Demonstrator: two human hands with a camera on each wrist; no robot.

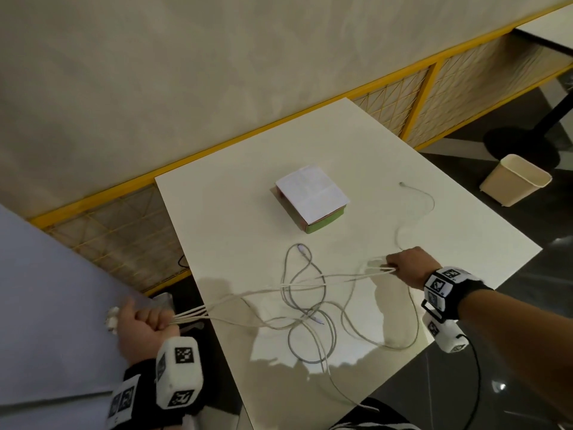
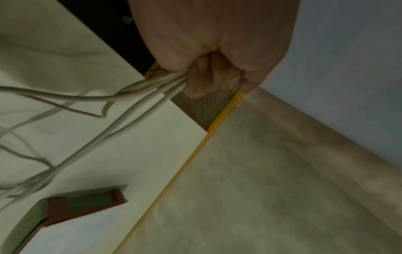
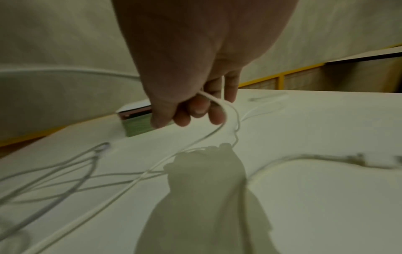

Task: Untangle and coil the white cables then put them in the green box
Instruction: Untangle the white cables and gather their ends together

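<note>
While a bundle of white cables (image 1: 291,305) is gripped in the curled fingers of the left hand (image 1: 141,321), off the near table edge, a doubled loop is pinched by the right hand (image 1: 406,266). Between the 2 hands a knot of crossings lies on the white table (image 1: 242,212). Tension should be eased and 1 strand worked free, not pulled tight. Beyond the fingers sits the green box (image 1: 313,200), paper-covered.
</note>
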